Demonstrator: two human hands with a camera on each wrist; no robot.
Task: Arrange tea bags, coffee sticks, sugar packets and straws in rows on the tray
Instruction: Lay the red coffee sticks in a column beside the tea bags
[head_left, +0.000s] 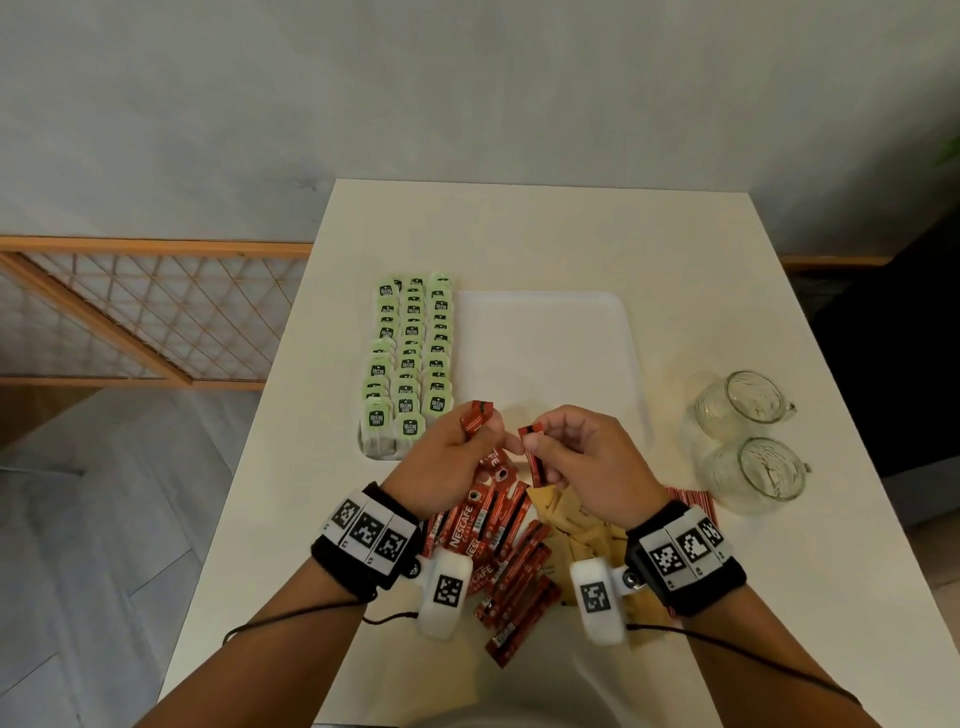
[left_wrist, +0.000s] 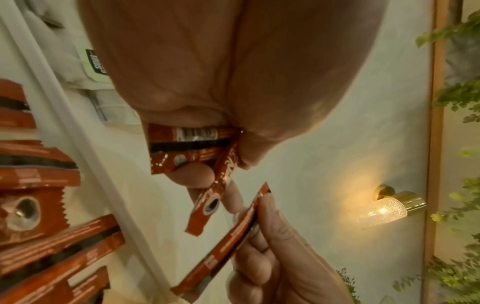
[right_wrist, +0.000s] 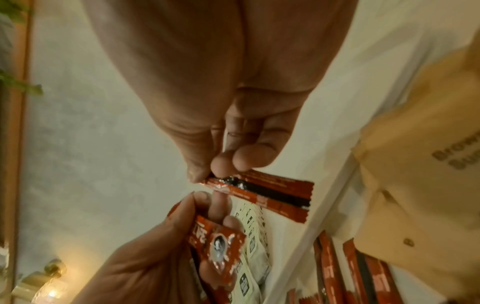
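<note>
Readable txt: "NESCAFE CLASSIC" on the loose coffee sticks pile (head_left: 498, 551) at the near table (head_left: 675, 249) edge; "McCoy 1895" on the green tea bag tags; "Brown Su…" (cut off) on the tan sugar packets (right_wrist: 426, 168) in the right wrist view.

Left hand (head_left: 452, 457) was curled round a small bunch of coffee sticks (left_wrist: 187, 148), thumb + fingers clamped on it. Bunch's long axis ran roughly away from the person, far end poking out past the knuckles at approx the tray's near edge; one stick in it hung skewed downward in the left wrist view. Right hand (head_left: 582, 457) pinched a single coffee stick (head_left: 535, 457) near its top end w/ thumb + fingertips, other fingers curled. Stick's long axis was near upright, lower end pointing down toward the pile. Both hands were close together, fingertips near touching, held above the tray's near edge.

Tea bags (head_left: 410, 358) sat in 3 rows along the left side of the white tray (head_left: 613, 332), rows running near-to-far, tags up. Rest of the tray surface to their right was bare white.

Sugar packets lay just right of the stick pile, under the right wrist. Red-striped straws (head_left: 691, 499) were partly hidden behind the right wrist. 2 glass mugs (head_left: 748, 441) lay on their sides by the right table edge, well apart from the tray.
</note>
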